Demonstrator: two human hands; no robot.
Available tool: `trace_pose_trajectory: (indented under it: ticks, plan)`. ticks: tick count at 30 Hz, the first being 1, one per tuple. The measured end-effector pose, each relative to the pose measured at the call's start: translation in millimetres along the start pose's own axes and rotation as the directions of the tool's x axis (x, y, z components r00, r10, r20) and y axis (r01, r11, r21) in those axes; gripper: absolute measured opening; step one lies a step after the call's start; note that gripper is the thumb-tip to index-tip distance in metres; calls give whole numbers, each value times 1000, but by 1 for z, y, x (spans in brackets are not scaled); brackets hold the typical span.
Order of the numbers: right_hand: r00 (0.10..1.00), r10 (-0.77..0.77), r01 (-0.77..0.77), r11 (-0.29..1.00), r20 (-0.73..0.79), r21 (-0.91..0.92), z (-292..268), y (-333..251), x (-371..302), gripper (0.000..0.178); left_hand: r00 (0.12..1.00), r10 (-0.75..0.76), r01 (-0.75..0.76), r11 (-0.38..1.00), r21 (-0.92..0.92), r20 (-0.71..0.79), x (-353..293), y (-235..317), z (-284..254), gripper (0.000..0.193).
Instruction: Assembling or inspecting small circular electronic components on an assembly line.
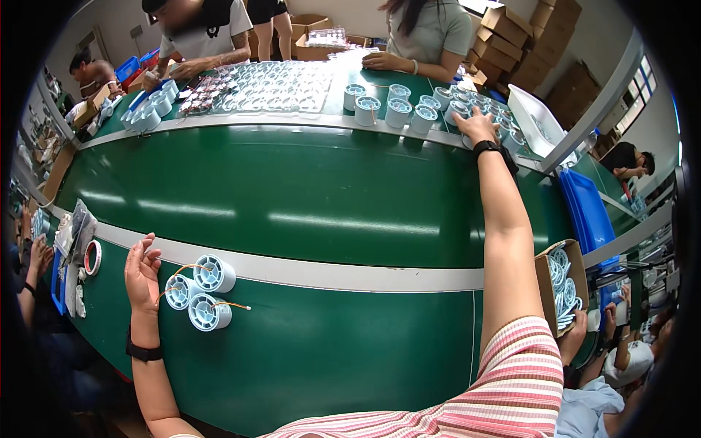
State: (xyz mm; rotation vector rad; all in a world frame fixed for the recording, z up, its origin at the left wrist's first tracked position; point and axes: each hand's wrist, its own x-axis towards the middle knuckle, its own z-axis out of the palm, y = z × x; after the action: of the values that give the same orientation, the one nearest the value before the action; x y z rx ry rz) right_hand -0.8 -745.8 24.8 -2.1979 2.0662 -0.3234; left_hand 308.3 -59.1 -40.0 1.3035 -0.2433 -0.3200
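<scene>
My left hand (143,274) rests at the near left, palm turned toward three light blue plastic cylinders. Its fingers are loosely bent and hold nothing. The three cylinders, a far one (212,273), a left one (182,292) and a near one (209,312), stand close together with spoked tops and thin orange wires. Across the table my right hand (478,125) is stretched out over a cluster of similar cylinders, its fingers spread at one cylinder (458,111). The hand partly hides the cylinders below it. Several more cylinders (398,112) stand just left of it.
A green belt (292,197) lies between pale rails (350,276). At the far side are a clear tray (281,87), a white bin (537,117) and people working. To the right are blue trays (588,212) and a carton (542,266) of pale rings. A tape roll (93,258) lies left.
</scene>
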Motion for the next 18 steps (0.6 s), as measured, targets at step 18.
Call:
trace_pose_trajectory:
  ticks: [18]
  plan:
    - [997, 0, -2, 1000, -82, -30, 17, 42, 31, 86, 998, 0, 3, 999, -49, 60, -3, -3, 11, 19]
